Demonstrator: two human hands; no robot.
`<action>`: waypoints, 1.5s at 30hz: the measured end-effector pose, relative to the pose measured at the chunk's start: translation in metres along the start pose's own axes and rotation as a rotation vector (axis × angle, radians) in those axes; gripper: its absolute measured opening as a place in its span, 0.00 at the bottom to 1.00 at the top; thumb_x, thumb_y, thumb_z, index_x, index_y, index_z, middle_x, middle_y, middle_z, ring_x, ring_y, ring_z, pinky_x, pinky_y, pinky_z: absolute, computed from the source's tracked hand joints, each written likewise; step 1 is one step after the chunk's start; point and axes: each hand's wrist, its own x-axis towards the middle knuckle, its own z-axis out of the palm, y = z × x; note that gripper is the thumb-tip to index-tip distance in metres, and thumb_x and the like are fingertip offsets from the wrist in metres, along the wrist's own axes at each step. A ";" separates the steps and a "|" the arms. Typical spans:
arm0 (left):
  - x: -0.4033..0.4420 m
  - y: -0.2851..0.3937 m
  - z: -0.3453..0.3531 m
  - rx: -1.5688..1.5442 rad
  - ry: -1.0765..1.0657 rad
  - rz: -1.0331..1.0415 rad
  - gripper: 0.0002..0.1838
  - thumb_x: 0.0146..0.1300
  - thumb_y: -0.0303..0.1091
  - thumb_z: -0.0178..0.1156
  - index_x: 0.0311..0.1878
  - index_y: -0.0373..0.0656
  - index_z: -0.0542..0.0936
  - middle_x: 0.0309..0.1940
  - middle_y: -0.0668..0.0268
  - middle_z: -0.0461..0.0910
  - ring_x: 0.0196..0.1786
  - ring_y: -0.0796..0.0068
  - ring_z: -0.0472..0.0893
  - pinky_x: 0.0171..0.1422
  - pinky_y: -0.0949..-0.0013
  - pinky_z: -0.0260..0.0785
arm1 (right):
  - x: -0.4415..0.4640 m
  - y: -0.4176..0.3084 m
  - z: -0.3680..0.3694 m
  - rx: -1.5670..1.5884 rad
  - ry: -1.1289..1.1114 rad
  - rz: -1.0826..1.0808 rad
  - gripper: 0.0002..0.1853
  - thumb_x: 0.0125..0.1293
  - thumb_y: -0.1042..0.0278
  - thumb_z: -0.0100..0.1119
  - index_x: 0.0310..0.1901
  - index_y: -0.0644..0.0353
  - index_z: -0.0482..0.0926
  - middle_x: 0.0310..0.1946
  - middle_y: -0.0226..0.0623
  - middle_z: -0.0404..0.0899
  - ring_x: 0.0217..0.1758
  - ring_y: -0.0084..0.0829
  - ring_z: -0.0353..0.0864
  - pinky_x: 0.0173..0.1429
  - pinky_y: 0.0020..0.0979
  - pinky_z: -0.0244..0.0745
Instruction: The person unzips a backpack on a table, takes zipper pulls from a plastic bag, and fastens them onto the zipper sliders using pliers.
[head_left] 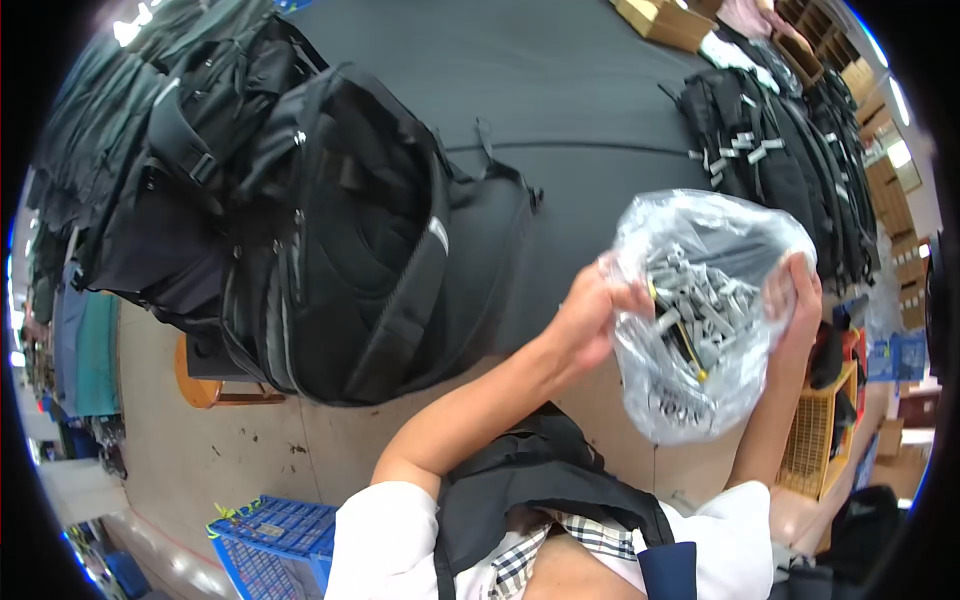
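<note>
Pinches with the left hand point(598, 310), fingers curled and blurred, the left edge of a clear, crinkled plastic bag point(650, 388); cannot make out the exact placing of the fingertips, on the film alone or against the contents as well. Grips with the right hand point(799, 300) the right side of the same bag, fingers bent round it near the rim. Holds it thus directly between both hands, up off the dark, flat-topped counter point(590, 130), mouth gaping upward, longer axis running from the far rim back toward the body, crosswise to the line from hand to hand. Inside, heaped mid-bag: small, pale-grey, hard-looking pieces point(708, 305), closer to the left fingers than to the right. Among them, a slim black-and-yellow strip point(690, 350), slanting from beside the left fingers toward the bag's near end.

Printed on the film at that near end: dark lettering point(682, 408), creased, not legible.

Farther out, to the left: a large, bulging black fabric backpack point(340, 210), well apart from the bag, with a pale mark point(438, 235) on one strap point(408, 300), too small to read. At the counter's right side, a row of black fabric backpacks point(800, 190) with small white tags point(742, 148), no wording legible on any. Lower down: a blue plastic crate point(280, 545) to the left, a yellow plastic crate point(805, 440) to the right.
</note>
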 end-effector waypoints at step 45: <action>0.209 0.259 -0.141 0.613 0.839 0.799 0.25 0.59 0.31 0.59 0.58 0.34 0.63 0.41 0.62 0.74 0.37 0.76 0.75 0.44 0.73 0.68 | 0.334 0.290 0.275 -0.326 -0.925 0.661 0.13 0.55 0.69 0.54 0.15 0.58 0.68 0.08 0.28 0.62 0.09 0.19 0.60 0.14 0.22 0.57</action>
